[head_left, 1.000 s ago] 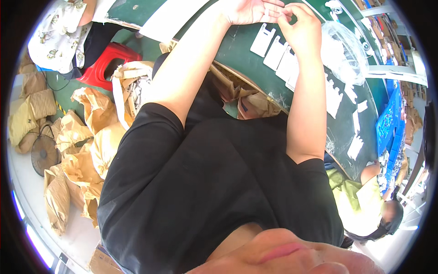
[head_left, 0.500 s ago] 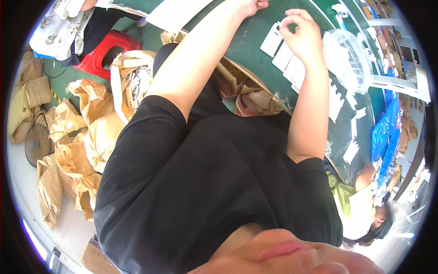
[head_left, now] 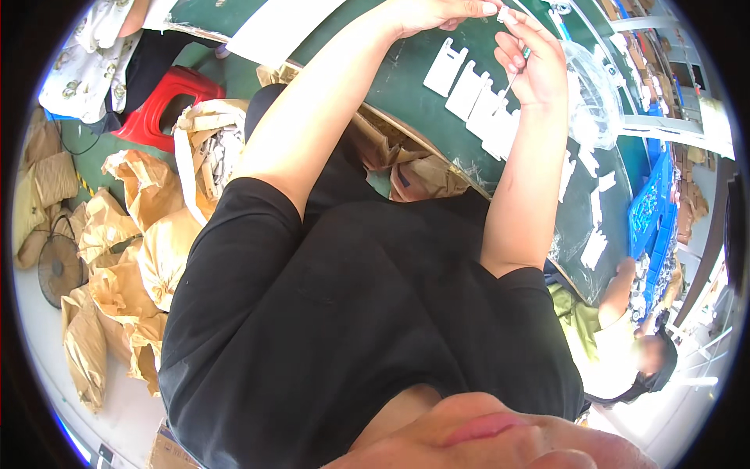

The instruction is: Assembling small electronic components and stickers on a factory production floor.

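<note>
My left hand reaches in at the top edge, its fingertips pinched at a small white piece; part of this hand is cut off. From the other side my right hand grips the same piece with its upper fingers, and its other fingers curl inward. A thin rod with a teal spot lies against the right palm; its kind is too small to tell. Just under the hands, flat white notched plastic parts lie in an overlapping row on the green table.
A clear plastic bag and more white parts lie to the right. Beyond are blue trays and a co-worker. Brown paper sacks, a red stool and a fan stand left.
My left hand has moved right to meet my right hand at the small white piece. The right hand has turned, and the thin rod now shows. The whole view has shifted slightly.
</note>
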A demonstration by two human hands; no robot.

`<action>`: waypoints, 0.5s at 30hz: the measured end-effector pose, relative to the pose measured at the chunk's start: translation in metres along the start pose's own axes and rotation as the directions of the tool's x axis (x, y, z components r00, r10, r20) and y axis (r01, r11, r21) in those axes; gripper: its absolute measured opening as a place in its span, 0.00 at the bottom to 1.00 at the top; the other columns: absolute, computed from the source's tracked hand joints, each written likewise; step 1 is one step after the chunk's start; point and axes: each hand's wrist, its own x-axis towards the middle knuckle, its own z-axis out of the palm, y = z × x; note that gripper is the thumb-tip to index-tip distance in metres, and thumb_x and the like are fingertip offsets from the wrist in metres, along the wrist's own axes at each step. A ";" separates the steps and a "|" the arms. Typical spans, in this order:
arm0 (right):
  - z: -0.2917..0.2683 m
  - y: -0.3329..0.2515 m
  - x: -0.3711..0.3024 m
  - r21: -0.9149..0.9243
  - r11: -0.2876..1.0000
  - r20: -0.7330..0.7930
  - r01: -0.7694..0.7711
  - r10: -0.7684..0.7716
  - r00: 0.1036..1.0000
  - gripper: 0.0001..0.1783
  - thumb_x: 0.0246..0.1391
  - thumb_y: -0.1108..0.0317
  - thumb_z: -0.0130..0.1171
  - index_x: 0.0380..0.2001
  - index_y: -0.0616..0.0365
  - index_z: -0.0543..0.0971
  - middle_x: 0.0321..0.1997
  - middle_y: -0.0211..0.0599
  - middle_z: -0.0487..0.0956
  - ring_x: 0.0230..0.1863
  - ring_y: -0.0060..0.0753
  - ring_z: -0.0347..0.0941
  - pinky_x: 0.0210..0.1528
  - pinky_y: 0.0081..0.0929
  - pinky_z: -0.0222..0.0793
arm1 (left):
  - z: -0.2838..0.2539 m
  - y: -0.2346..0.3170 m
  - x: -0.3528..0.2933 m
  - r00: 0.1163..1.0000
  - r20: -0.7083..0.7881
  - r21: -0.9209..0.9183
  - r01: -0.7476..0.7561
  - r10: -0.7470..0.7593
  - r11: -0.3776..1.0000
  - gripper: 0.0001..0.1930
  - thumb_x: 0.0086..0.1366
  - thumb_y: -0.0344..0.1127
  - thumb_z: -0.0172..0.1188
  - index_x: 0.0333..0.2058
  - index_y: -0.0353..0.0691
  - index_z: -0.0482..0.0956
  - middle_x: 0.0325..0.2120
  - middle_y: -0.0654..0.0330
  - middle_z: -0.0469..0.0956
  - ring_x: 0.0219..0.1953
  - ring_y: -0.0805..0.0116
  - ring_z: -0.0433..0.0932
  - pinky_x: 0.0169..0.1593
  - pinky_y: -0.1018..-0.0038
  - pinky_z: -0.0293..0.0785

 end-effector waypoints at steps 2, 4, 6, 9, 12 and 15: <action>-0.001 0.002 0.002 -0.005 1.000 0.013 -0.005 0.005 1.000 0.12 0.64 0.77 0.59 0.49 0.70 0.79 0.32 0.30 0.76 0.19 0.16 0.57 0.21 0.18 0.53 | -0.002 0.000 0.000 1.000 -0.010 0.006 0.008 -0.008 1.000 0.07 0.72 0.35 0.64 0.45 0.41 0.84 0.22 0.74 0.73 0.19 0.85 0.62 0.23 0.83 0.54; -0.005 0.004 0.004 -0.012 1.000 0.025 -0.008 0.009 1.000 0.12 0.63 0.77 0.59 0.48 0.70 0.79 0.30 0.29 0.75 0.19 0.16 0.57 0.21 0.18 0.52 | -0.004 0.000 0.000 0.999 -0.007 0.036 0.035 -0.035 0.999 0.07 0.72 0.35 0.64 0.44 0.41 0.84 0.22 0.73 0.73 0.20 0.85 0.63 0.23 0.83 0.55; -0.013 0.004 0.007 0.007 1.000 0.071 0.006 -0.007 0.997 0.12 0.63 0.77 0.59 0.48 0.70 0.79 0.29 0.29 0.74 0.19 0.16 0.58 0.21 0.18 0.53 | -0.002 -0.001 0.003 1.000 -0.001 0.002 0.023 -0.023 1.000 0.07 0.72 0.35 0.64 0.44 0.40 0.84 0.22 0.73 0.73 0.20 0.84 0.63 0.23 0.83 0.56; -0.013 -0.006 0.000 0.010 1.000 -0.011 0.001 -0.001 1.000 0.12 0.63 0.77 0.59 0.49 0.70 0.79 0.27 0.29 0.74 0.19 0.17 0.58 0.20 0.18 0.53 | 0.007 -0.001 0.007 0.998 0.055 -0.084 0.003 0.002 0.996 0.08 0.72 0.35 0.64 0.45 0.38 0.83 0.22 0.71 0.73 0.21 0.83 0.65 0.24 0.83 0.58; -0.003 0.001 -0.002 -0.182 0.983 -0.080 -0.016 0.001 0.997 0.15 0.62 0.71 0.64 0.49 0.68 0.80 0.21 0.26 0.72 0.18 0.15 0.62 0.18 0.15 0.55 | -0.003 -0.007 0.003 0.999 0.011 -0.011 0.034 -0.034 0.999 0.09 0.72 0.33 0.64 0.46 0.37 0.83 0.22 0.70 0.73 0.21 0.82 0.65 0.24 0.84 0.58; 0.016 0.001 -0.004 -0.167 0.986 -0.028 -0.011 0.007 1.000 0.13 0.60 0.72 0.66 0.46 0.66 0.82 0.19 0.25 0.72 0.15 0.15 0.61 0.17 0.18 0.55 | -0.002 0.010 -0.007 0.999 -0.025 0.226 -0.024 0.030 0.974 0.12 0.74 0.37 0.60 0.50 0.39 0.83 0.28 0.73 0.75 0.24 0.85 0.61 0.27 0.84 0.54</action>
